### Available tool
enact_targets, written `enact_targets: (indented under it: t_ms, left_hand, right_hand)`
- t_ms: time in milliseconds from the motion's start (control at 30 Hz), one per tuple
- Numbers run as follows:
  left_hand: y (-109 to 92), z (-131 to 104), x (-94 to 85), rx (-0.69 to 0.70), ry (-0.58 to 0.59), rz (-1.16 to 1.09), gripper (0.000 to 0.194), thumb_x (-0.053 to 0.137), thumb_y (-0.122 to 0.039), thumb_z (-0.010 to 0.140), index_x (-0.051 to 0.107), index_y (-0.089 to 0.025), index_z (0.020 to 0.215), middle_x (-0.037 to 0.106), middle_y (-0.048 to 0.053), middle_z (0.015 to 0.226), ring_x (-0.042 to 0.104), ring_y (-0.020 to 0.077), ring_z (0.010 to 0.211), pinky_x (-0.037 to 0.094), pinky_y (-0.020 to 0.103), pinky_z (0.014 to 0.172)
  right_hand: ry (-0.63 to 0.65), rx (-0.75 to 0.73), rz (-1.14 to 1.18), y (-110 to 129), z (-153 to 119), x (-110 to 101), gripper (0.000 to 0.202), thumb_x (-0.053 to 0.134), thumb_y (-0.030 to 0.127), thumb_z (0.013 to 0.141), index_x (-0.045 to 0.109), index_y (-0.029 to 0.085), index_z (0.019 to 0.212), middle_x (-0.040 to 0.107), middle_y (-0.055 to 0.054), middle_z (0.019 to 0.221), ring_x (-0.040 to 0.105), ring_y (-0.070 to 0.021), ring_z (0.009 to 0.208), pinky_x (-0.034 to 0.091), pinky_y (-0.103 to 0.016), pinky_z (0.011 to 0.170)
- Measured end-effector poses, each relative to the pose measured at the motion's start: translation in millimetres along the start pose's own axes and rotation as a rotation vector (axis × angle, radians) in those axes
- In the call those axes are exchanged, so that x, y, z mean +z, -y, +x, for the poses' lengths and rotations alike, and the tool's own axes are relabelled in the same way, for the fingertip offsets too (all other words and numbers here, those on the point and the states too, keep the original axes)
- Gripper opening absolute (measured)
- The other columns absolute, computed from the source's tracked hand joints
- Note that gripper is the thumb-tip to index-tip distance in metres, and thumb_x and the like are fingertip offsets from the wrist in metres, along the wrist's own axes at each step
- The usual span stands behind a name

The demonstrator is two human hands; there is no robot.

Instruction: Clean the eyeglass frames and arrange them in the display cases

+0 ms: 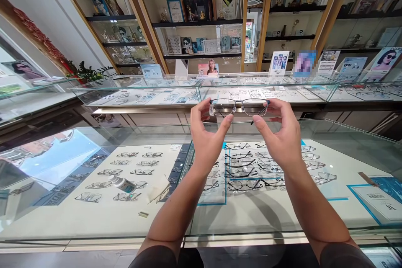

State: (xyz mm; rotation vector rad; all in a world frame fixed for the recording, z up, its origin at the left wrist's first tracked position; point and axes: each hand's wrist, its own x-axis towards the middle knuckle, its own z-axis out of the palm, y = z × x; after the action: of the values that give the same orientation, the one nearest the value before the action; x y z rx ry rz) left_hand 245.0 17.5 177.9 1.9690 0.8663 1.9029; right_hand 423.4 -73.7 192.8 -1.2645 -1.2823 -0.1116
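"Location of the dark, thin-framed eyeglasses with clear rectangular lenses [238, 101]?"

"Raised above the glass display counter [103, 226]."

"Grip state?"

"Bare left hand [207, 134] clamps the left end; bare right hand [281, 134] clamps the right (thumbs sit near the lower rims)."

"Items at left?"

"White bottle with a teal label [124, 184], beside a cream cloth [158, 190], on the counter's left section."

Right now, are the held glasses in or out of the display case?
Out; left hand and right hand hold the glasses above the display case.
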Motion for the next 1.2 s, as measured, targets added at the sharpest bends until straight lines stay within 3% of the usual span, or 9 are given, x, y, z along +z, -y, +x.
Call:
enact_targets:
  t_ms: [433,800,1033,1200]
  left_hand:
    - [-1.0,3.1,0.3,-0.095,-0.052,-0.160,0.065,0.091,-0.053,0.086,0.063,-0.031,0.140,0.068,0.008,0.142,0.064,0.0265,0.131,0.053,0.041,0.104]
    - [1.7,2.8,0.5,0.149,-0.236,-0.033,0.065,0.095,-0.048,0.083,0.065,-0.028,0.137,0.067,0.006,0.130,0.065,0.0235,0.119,0.053,0.038,0.096]
    - [2.4,2.7,-0.7,0.244,-0.262,-0.002,0.067,0.094,-0.050,0.084,0.063,-0.027,0.138,0.066,0.007,0.131,0.066,0.0251,0.120,0.055,0.041,0.098]
    - [7.4,3.8,2.1,0.273,-0.234,-0.058,0.070,0.096,-0.046,0.083,0.062,-0.029,0.141,0.066,0.007,0.136,0.066,0.0261,0.127,0.056,0.042,0.104]
  right_hand:
    - [-0.005,-0.043,0.007,1.6,-1.6,2.6,0.049,0.076,0.057,0.098,0.063,0.032,0.138,0.074,-0.009,0.138,0.071,-0.0319,0.123,0.061,-0.052,0.095]
    - [0.122,0.137,0.355,-10.5,7.3,3.4,0.046,0.079,0.058,0.096,0.067,0.033,0.133,0.073,-0.009,0.141,0.070,-0.0298,0.130,0.061,-0.050,0.104]
    - [0.082,0.202,0.472,-14.7,13.6,2.4,0.036,0.068,0.063,0.102,0.076,0.032,0.117,0.077,-0.006,0.130,0.073,-0.0260,0.121,0.065,-0.042,0.090]
    - [0.031,0.170,0.465,-9.3,12.9,-0.4,0.033,0.069,0.060,0.103,0.078,0.032,0.117,0.077,-0.005,0.128,0.072,-0.0259,0.122,0.063,-0.043,0.094]
